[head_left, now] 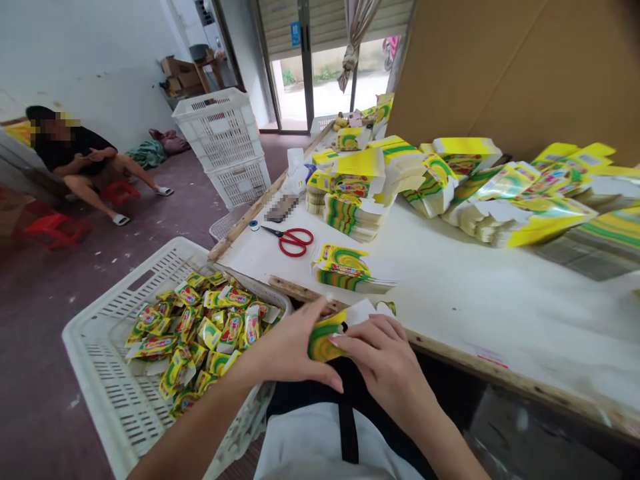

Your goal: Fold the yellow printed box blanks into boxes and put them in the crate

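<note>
A small yellow-and-green carton (325, 341) with white flaps is held between my hands at the table's front edge. My left hand (293, 347) is around its left end, fingers behind and thumb held low in front. My right hand (387, 357) pinches the carton's near side by the flap, with its fingers bent over it. Just beyond them, on the white table (430, 280), lies a small stack of flat cartons (343, 263). To the left, a white plastic crate (100, 353) holds many small folded yellow-and-green cartons (200, 327).
Red-handled scissors (295, 241), a roll of tape (255, 225) and a blurred-out phone-like object (283, 209) lie at the table's left. Flat carton stacks (355, 213) line its back. White crates (225, 143) stand behind, and a person (85, 157) sits at far left.
</note>
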